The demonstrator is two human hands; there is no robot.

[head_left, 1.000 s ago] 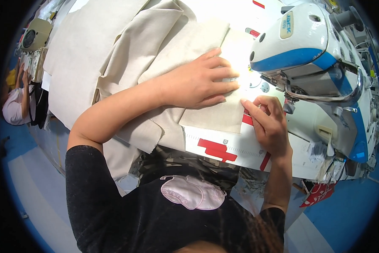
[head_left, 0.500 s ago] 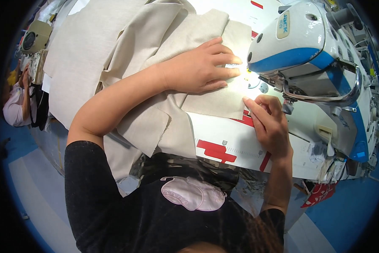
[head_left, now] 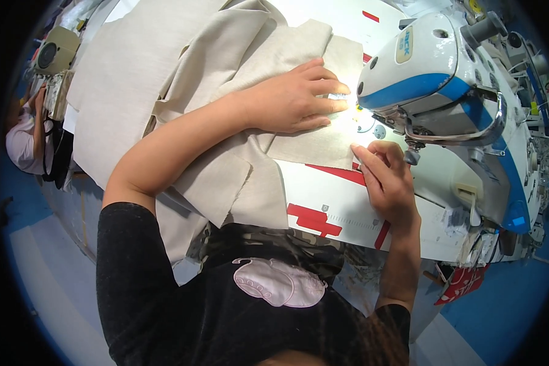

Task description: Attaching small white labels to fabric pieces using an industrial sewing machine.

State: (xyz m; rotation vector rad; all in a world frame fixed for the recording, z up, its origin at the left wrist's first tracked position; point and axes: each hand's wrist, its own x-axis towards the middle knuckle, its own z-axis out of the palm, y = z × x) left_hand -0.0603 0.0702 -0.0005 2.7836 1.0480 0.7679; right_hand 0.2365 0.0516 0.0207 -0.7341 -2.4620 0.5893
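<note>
Under my left hand [head_left: 299,100] lies a large piece of beige fabric [head_left: 317,146]. That hand presses flat on the cloth with its fingers apart, the tips close to the lit needle area. My right hand [head_left: 387,174] is at the cloth's right edge, near its lower corner, with thumb and forefinger closed on the edge and the other fingers curled. Just beyond both hands stands a white and blue sewing machine [head_left: 415,67]. Glare and the machine head hide the needle.
More beige cloth [head_left: 122,79] lies in folds on the left and hangs over the near edge. The white table [head_left: 308,195] carries red strips and a printed scale. A person [head_left: 27,140] sits at the far left, beside a beige box-shaped device [head_left: 57,49]. Scraps [head_left: 479,247] lie at the right.
The view has shifted slightly, so the machine appears a little further left. Both hands keep nearly the same pose on the fabric; a bit more red strip shows below its lower edge.
</note>
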